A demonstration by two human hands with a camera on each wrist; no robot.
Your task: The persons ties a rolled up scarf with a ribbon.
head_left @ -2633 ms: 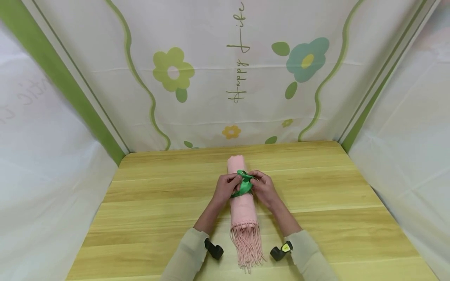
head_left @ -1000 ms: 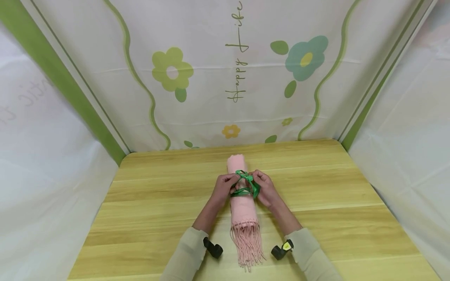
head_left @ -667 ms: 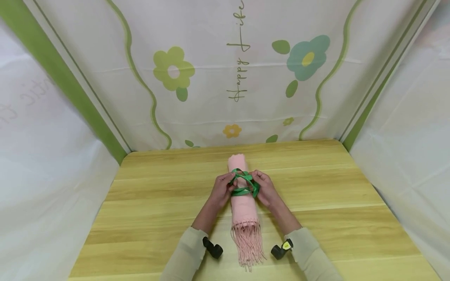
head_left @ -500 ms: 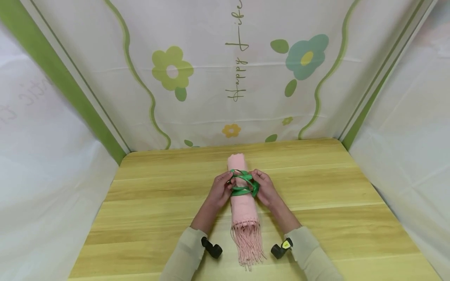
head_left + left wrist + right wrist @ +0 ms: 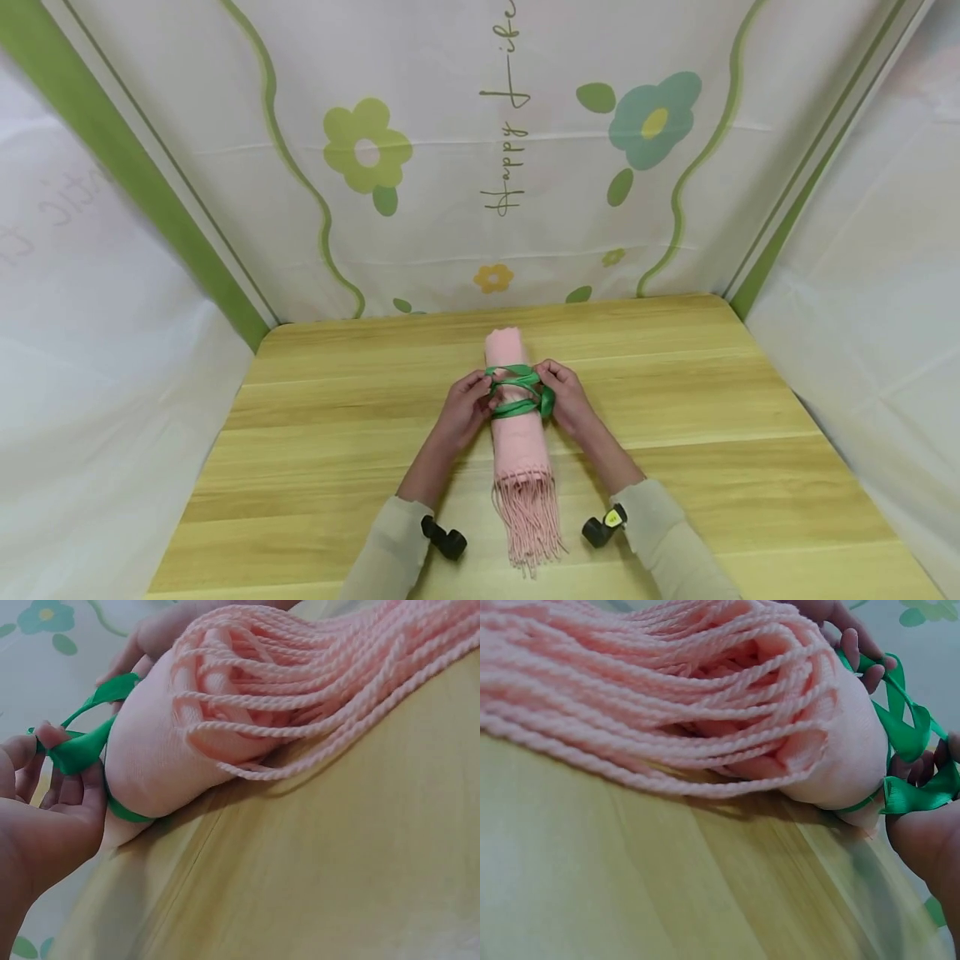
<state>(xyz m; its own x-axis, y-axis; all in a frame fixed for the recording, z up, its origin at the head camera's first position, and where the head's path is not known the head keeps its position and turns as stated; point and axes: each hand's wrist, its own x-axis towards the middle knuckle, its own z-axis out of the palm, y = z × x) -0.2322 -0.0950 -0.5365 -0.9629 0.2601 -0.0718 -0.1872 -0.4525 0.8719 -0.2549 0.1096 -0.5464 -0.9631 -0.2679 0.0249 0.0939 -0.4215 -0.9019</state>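
A pink scarf [image 5: 520, 446], rolled into a cylinder, lies lengthwise on the table with its twisted fringe toward me. Green ribbon [image 5: 514, 408] goes round its middle, with loops standing above the roll. On the left side my left hand [image 5: 462, 408] pinches a ribbon loop between thumb and fingers. My right hand [image 5: 564, 398] pinches the ribbon from the other side, and a ribbon end hangs by its palm. In the left wrist view the ribbon [image 5: 79, 750] passes through the left fingers. The right wrist view shows the ribbon [image 5: 919, 796] across the right hand; the knot itself is hard to make out.
The wooden table [image 5: 322, 417] runs back to a white curtain [image 5: 442, 217] printed with flowers and lettering. White cloth sides [image 5: 105, 350] with green edging stand left and right. A black wrist camera [image 5: 444, 538] sits at each sleeve cuff.
My hands have drawn slightly apart, the left one moving left. The ribbon, bunched together at first, is now spread into separate loops across the roll. The scarf has stayed in place.
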